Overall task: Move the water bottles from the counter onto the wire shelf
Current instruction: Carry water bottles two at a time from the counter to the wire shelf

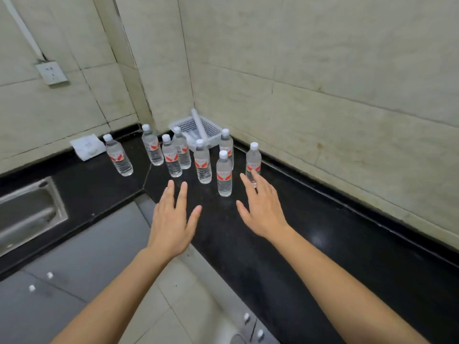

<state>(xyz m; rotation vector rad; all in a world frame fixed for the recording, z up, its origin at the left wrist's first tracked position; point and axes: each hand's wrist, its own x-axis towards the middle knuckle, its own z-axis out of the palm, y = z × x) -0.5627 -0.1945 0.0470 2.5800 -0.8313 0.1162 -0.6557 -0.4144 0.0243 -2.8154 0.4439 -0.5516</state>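
Eight clear water bottles (pixel 202 161) with white caps and red labels stand upright in a loose cluster on a black corner counter (pixel 310 234), in front of a white plastic basket (pixel 211 131) tucked into the tiled corner. A person's left hand (pixel 171 219) and right hand (pixel 263 209) hover above the counter, fingers spread and holding nothing; the right hand's fingertips overlap the rightmost bottle (pixel 253 161).

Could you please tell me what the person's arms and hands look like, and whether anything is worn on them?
Both forearms are bare as far as the frame shows: no sleeves appear. The left hand and the right hand wear no gloves, and no rings, watch or bracelet show on fingers or wrists.
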